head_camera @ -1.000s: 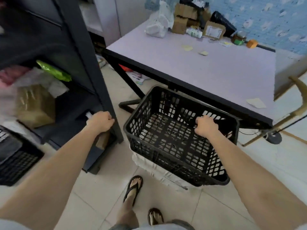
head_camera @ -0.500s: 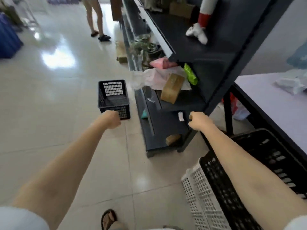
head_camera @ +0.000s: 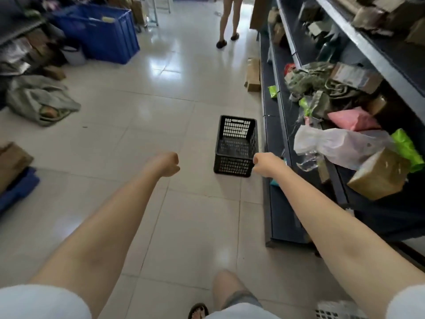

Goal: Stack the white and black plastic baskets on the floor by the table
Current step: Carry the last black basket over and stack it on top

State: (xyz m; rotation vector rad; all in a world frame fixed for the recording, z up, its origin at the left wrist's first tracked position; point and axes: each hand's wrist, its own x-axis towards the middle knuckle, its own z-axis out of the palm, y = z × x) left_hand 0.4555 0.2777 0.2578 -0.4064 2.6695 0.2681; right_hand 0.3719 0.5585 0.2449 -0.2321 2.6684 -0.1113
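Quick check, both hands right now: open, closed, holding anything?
Left hand: closed in a loose fist, holding nothing.
Right hand: closed in a fist, empty, in front of the black basket on the floor.

Glossy tiled floor (head_camera: 142, 125), dark shelving (head_camera: 276, 139)

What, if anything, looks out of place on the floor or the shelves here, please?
A black basket sits alone on the open floor beside the shelves, empty as far as shows. On the shelf, a clear plastic bag hangs over the edge. A grey cloth lies crumpled on the floor at left.
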